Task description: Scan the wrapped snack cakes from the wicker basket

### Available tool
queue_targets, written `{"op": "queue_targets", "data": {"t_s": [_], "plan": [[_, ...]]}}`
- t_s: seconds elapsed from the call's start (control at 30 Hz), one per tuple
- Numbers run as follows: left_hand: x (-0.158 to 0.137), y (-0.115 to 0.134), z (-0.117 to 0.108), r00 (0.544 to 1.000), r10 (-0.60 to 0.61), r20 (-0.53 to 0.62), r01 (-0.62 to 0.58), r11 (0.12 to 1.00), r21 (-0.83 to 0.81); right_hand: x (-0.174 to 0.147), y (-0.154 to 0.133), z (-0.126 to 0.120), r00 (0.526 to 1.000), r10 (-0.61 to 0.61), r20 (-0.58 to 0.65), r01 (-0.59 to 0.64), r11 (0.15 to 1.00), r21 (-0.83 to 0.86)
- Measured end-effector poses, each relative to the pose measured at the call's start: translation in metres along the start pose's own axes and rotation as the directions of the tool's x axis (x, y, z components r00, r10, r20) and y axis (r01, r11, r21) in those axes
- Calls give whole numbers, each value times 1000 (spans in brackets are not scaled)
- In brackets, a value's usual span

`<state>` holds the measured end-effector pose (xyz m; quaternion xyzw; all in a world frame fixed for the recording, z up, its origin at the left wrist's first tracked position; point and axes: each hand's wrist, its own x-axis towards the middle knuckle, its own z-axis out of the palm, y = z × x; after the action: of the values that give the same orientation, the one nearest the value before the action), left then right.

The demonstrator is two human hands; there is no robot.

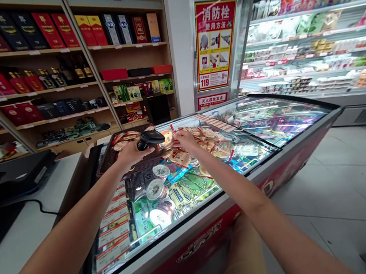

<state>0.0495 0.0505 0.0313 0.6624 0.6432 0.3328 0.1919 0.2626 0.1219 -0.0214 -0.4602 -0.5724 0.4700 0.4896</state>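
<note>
Well, a big red and white freezer stands right in front of the person, with glass on top that you can see through. Tall shelves full of boxes and bottles go up the wall behind it on the left, and a bright fridge with rows of food is over on the right. A white counter sits just beside the freezer's left end, and a dark machine with a black wire rests on it. A red and yellow sign with pictures hangs on the wall between the shelves and the fridge. On the far left part of the freezer top is a dark brown basket with some round snacks inside. The left hand is over the basket, its fingers wrapped around the handle of a black scanner. The right hand is near it, apart from the left one, with its fingers bent down at the snack packets. I can't tell if it is pinching one. Those packets are clear and have red edges, and they lie in a loose pile right next to the basket. Round tubs with pale lids show closer to the person.
</note>
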Motion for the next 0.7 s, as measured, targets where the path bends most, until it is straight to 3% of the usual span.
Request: {"op": "queue_targets", "data": {"t_s": [0.1,0.17,0.3,0.4,0.53,0.7], "plan": [[-6,0,-6,1000,5,-7,-5,1000,-15,-5,10,-32,1000,6,-18,-4,994,112],[-8,-4,-13,1000,-8,-18,8,1000,-24,-10,24,-61,996,35,-87,-28,996,79],[-9,-25,-30,989,-134,-64,134,991,-17,-23,63,-112,967,153,-202,-177,978,-107],[-7,-48,-40,974,-201,-106,195,979,-65,-29,84,-125,948,105,-300,-221,896,-384],[-8,-76,-50,943,-288,-167,270,955,-120,-23,82,-96,916,-172,-362,-162,668,-727],[-18,-100,-69,911,-336,-238,311,940,-138,6,50,-6,917,-366,-158,111,617,-779]]}}
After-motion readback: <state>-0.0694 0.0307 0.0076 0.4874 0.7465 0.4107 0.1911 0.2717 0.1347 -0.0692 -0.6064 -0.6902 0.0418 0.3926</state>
